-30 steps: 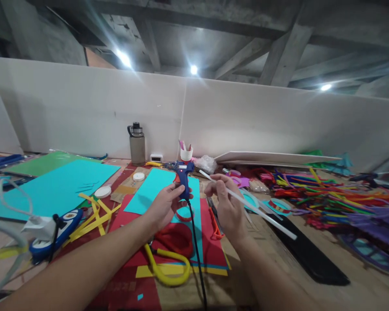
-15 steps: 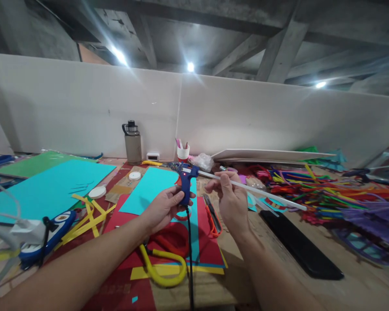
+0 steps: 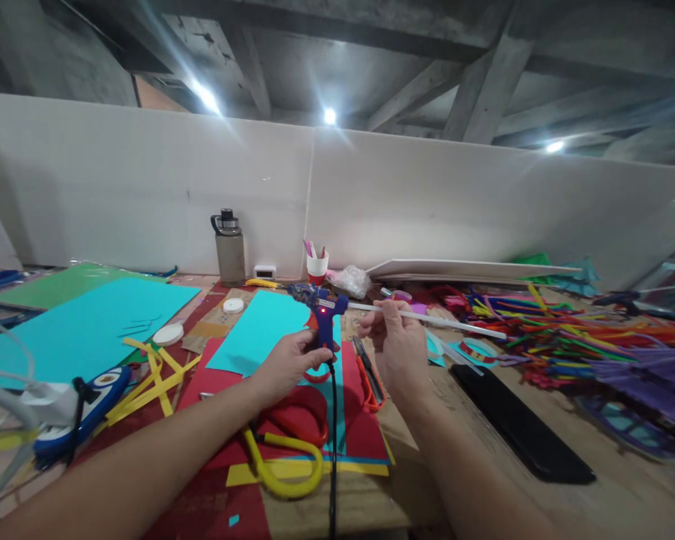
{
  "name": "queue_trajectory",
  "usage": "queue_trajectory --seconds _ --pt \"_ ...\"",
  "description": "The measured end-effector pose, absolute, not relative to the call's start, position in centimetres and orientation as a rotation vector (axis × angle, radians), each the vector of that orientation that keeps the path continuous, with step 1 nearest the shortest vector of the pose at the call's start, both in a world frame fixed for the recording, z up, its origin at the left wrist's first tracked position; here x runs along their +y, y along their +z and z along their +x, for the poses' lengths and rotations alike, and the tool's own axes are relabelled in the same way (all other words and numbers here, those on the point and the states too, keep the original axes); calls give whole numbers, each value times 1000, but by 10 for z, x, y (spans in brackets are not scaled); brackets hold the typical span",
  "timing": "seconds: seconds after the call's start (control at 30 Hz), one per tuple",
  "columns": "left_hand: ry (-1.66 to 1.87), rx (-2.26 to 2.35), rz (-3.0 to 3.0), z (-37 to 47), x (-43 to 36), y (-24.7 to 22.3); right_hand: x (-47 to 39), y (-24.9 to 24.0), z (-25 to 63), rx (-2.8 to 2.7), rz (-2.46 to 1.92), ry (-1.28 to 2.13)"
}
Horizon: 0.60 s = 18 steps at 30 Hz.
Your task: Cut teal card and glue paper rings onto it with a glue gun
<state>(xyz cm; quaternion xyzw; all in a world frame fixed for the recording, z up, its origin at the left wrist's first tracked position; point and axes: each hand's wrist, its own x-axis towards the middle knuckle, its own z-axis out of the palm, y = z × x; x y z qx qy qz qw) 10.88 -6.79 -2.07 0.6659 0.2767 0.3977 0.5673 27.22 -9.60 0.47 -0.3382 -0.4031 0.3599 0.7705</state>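
My left hand (image 3: 293, 361) is closed round the handle of a blue glue gun (image 3: 325, 321), whose small red light is lit. The gun's nozzle points left, and a black cord hangs from its handle. Between its thumb and fingers, my right hand (image 3: 397, 337) pinches a long white glue stick (image 3: 455, 324). The stick slants down to the right, and its left end is at the back of the gun. Below the hands lie red paper (image 3: 365, 439), turquoise paper (image 3: 259, 322) and scissors with yellow and red handles (image 3: 292, 491).
An orange cutter (image 3: 370, 379) and a black phone (image 3: 523, 424) lie to the right. Beyond are colourful pipe cleaners (image 3: 574, 330). A bottle (image 3: 230, 255) and a cup of pens (image 3: 317, 266) stand at the back. Yellow strips (image 3: 157, 386) lie left.
The glue gun has tilted slightly, its rear turning a little to the right. The glue stick's far end has moved left and up, along with a small shift of my right hand.
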Motion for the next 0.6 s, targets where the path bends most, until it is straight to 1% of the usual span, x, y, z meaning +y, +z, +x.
queue_trajectory --seconds 0.17,0.4,0.5,0.6 --pt "937 740 1662 111 -72 -17 -97 1 266 -845 -714 850" --pt "959 745 1675 111 -71 -21 -97 -3 263 -867 -775 804" --pt "930 714 1600 113 -73 -20 -95 -5 261 -972 -889 749" --pt "902 659 1506 116 -78 -18 -96 -8 257 -1206 -1041 709"
